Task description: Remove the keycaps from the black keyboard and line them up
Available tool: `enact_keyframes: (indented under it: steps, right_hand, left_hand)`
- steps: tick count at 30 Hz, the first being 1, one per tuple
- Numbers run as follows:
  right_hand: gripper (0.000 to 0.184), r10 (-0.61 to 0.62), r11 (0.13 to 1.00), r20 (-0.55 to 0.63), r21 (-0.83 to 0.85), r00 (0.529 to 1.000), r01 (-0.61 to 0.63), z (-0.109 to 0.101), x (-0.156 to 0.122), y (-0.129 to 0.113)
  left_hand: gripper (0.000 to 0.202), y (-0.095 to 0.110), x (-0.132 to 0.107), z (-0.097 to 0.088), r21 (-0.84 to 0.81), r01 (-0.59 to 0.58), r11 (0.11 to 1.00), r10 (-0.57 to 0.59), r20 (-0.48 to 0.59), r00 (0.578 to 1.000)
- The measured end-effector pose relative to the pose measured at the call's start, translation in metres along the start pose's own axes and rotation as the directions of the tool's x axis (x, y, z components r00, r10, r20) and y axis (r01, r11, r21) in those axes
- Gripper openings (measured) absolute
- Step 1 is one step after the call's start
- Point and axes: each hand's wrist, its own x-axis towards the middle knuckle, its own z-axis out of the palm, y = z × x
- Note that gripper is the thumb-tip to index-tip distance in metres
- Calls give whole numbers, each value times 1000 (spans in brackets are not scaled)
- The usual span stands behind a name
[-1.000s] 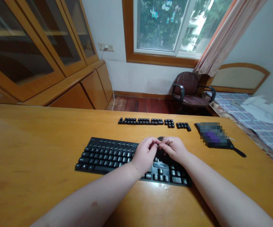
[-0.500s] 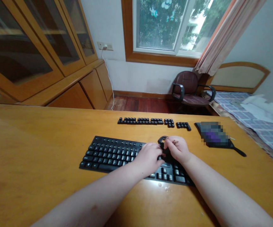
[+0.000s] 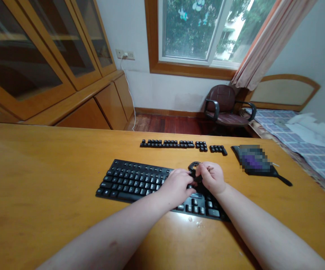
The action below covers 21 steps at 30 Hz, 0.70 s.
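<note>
A black keyboard lies at a slant on the desk, with bare switch stems along its back row where keycaps are off. My left hand rests on its right-middle part, fingers curled down onto it and thumb slightly apart. Beside those fingertips, over the back right part of the keyboard, my right hand is closed in a pinch. It holds a thin tool with a brownish end that sticks out above the fingers; the tool's working tip is hidden. A coiled black cable lies just behind the hands.
Loose black keycaps stand in grouped rows near the far edge of the wooden desk. To the right lies a dark pouch with a strap, partly blurred out. Beyond the desk are an armchair and a bed.
The keyboard's left end has shifted slightly away from me. My right hand has turned a little, still pinching the thin tool. My left hand has stayed nearly in place.
</note>
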Motion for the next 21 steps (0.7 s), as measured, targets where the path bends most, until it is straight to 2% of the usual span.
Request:
enact_keyframes:
  steps: [4,6,8,10,13,17,21]
  right_hand:
    - [41,60,997,-7,54,998,-60,1,-1,3]
    - [43,143,979,-84,156,986,-129,2,-2,7]
    - [44,241,943,-179,277,954,-186,2,-2,10]
    - [44,300,912,-223,353,928,-210,3,-1,14]
    - [42,330,892,-252,399,910,-213,4,1,17]
    - [41,392,865,-320,448,862,-227,6,7,21]
    - [42,428,848,-307,462,850,-260,5,12,22]
  left_hand:
    - [17,0,0,-1,-38,3,999,-4,-18,1000]
    - [17,1,1,-1,-119,20,993,-26,-51,998]
    - [18,1,1,-2,-222,65,973,-83,-77,994]
    - [18,1,1,-2,-284,103,953,-135,-94,986]
    - [20,2,0,-2,-306,97,947,-144,-136,980]
    - [29,2,-1,-1,-386,115,915,-199,-187,962]
    - [37,3,-1,-2,-465,114,878,-230,-199,953]
